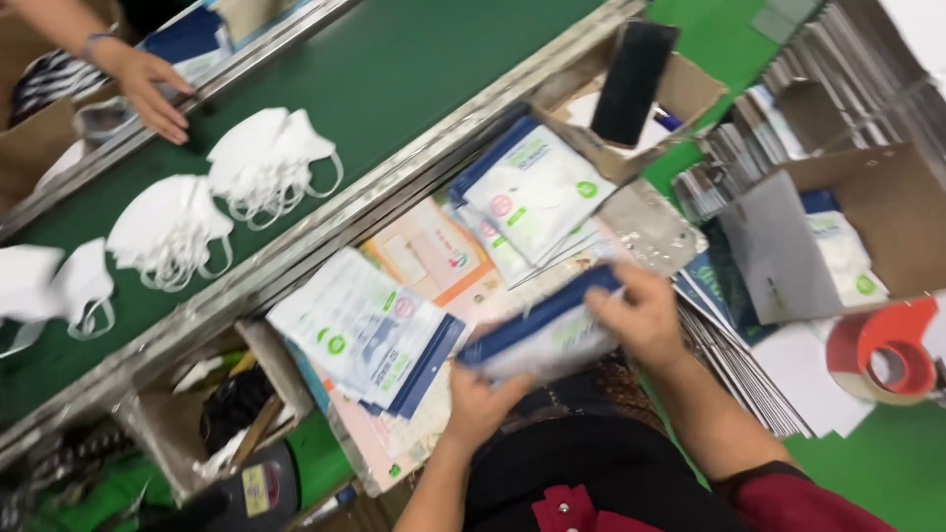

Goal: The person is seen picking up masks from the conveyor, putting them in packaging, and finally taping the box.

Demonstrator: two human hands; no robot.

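**Packed pouch held over a crowded bench: where it could slip**

From the head view, the person holds a flat blue-edged pouch [544, 335] between both hands, just above the lap and the near edge of the work surface. The left hand [480, 399] grips its lower left end from beneath, fingers curled under; the right hand [642, 313] is clamped over the upper right end, thumb on top. The pouch is blurred, so I cannot tell whether its mouth is sealed or open.

The risk I see is the grip itself. Only the two ends are held, and the film looks slick, so the pouch could twist or slide out and land on the loose stack of pouches [370, 335] just to the left, or on the fanned pile [532, 192] beyond the hands. Both piles overlap and sit untidily, and the left stack already overhangs the bench edge; a nudge from the left forearm could tip it into the open cardboard box [202, 404] below.

Further off, white masks [266, 163] lie in bunches on the green conveyor belt [414, 69], with another person's hand [148, 89] resting at its far rail. A reach toward the belt would cross the piles and might drag them. The red tape roll [887, 355] on the right lies well apart.
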